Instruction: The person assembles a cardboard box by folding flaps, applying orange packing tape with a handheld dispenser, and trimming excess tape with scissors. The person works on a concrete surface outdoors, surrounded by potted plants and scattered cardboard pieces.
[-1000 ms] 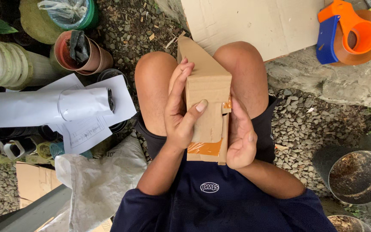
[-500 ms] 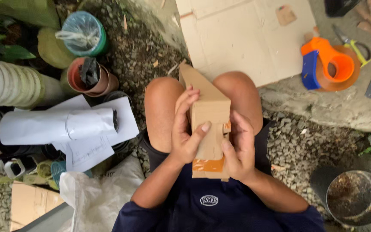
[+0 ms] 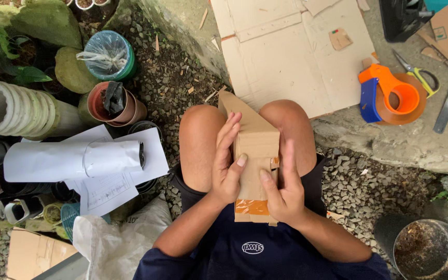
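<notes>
1. Head view: a small cardboard box [image 3: 254,171], brown with a strip of orange-brown tape near its lower end, is held upright over the person's lap between the bare knees, one flap sticking up at the top.
2. The left hand [image 3: 227,166] is clamped on the box's left side, fingers stretched up along the wall and the thumb pressed across the front face.
3. The right hand [image 3: 284,189] grips the right side lower down, its thumb also on the front face; both hands are closed on the box, and it hangs clear of the ground.
4. To do the pressing well, I judge that both thumbs should bear evenly on the front panel while the fingers brace the sides, so the walls stay square and the flap seam does not buckle.
5. Beyond the knees, a flattened cardboard sheet [image 3: 291,49] lies on a concrete ledge [image 3: 410,148]; an orange and blue tape dispenser [image 3: 392,96] sits on that ledge, with yellow-handled scissors [image 3: 420,72] just beside it.
6. The ground is loose gravel [image 3: 359,189]. A rolled white paper [image 3: 73,161] rests on loose sheets to the person's left, near plant pots [image 3: 115,106]; a rusty metal pot [image 3: 429,249] stands to the right.
</notes>
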`<state>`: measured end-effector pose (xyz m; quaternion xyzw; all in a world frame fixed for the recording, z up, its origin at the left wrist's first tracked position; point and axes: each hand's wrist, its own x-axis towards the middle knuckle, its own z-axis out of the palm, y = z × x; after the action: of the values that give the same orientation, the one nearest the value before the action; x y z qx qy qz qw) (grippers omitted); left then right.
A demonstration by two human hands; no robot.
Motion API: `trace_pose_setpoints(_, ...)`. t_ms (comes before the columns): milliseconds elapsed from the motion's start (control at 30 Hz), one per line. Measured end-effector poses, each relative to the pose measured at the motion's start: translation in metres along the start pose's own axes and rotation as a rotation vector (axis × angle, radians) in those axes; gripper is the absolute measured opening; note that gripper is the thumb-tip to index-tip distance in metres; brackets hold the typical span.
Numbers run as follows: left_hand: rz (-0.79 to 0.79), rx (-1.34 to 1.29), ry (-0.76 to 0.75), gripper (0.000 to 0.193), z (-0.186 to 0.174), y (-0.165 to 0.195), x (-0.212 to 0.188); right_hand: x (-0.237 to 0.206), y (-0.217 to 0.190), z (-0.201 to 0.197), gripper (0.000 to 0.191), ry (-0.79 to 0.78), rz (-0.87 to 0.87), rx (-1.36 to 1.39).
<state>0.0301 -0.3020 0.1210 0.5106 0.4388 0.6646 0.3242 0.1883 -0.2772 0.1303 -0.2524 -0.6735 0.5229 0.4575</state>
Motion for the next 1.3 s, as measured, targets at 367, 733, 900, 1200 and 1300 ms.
trace_pose_setpoints(367,0.020,0.114,-0.044,0.057,-0.006,0.003,0.003,-0.005,0.015,-0.002,0.061,0.067,0.033,0.015)
trace_pose_setpoints(733,-0.027,0.002,-0.089,0.065,-0.023,0.015,0.008,0.020,0.000,-0.028,0.058,0.012,-0.131,-0.049)
trace_pose_setpoints(900,0.031,0.007,-0.079,0.063,-0.032,0.020,0.021,0.029,0.018,-0.058,0.052,0.142,-0.159,-0.151)
trace_pose_setpoints(1200,0.233,0.432,-0.285,0.030,-0.043,0.036,0.050,0.088,0.110,-0.200,0.059,0.410,0.175,-0.975)
trace_pose_setpoints(1300,0.204,0.415,-0.259,0.025,-0.034,0.038,0.051,0.099,0.131,-0.232,0.086,0.410,0.336,-1.311)
